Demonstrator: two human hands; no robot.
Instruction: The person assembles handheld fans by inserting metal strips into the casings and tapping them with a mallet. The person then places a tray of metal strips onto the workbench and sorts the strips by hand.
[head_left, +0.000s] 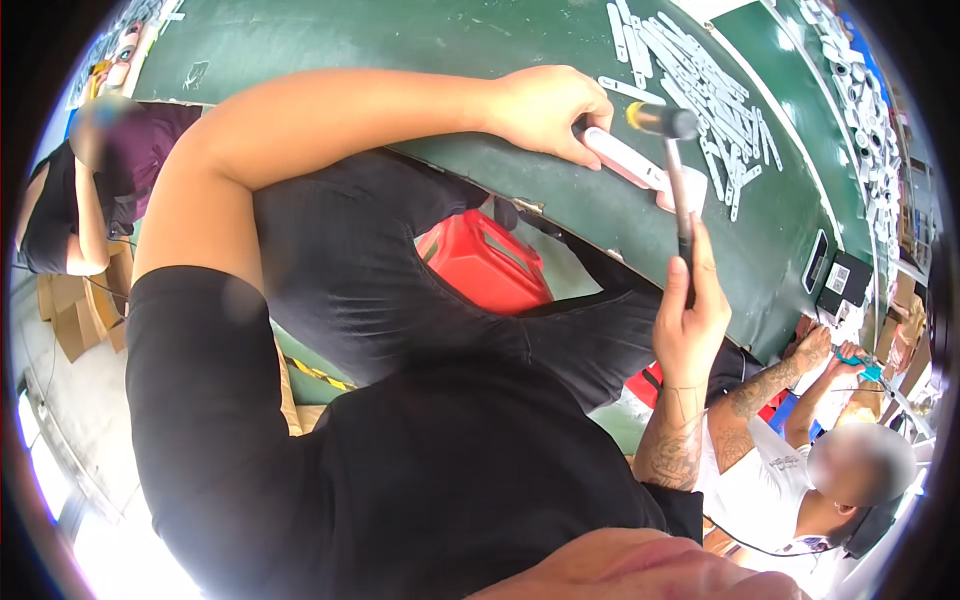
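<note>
My left hand (555, 112) is closed around one end of a long white plastic piece (625, 158), steadying it near the green table's edge. A wider, pinkish-white block (690, 188) sits at the piece's far end; whether the two are joined I cannot tell. My right hand (692, 318) grips a hammer (664, 121) by its dark handle. The hammer's yellow-and-black head is slightly blurred and appears above the table, beyond the white piece. Its handle crosses in front of the block. Several flat, pale strips (690, 75) lie in a loose pile beyond the hammer.
The green table (400, 40) stretches ahead. A phone (816, 262) and a black box (845, 283) lie at its right. A red stool (485, 262) shows by my legs. At right a co-worker (770, 450) handles a teal tool (860, 363); another person (75, 200) sits at left.
</note>
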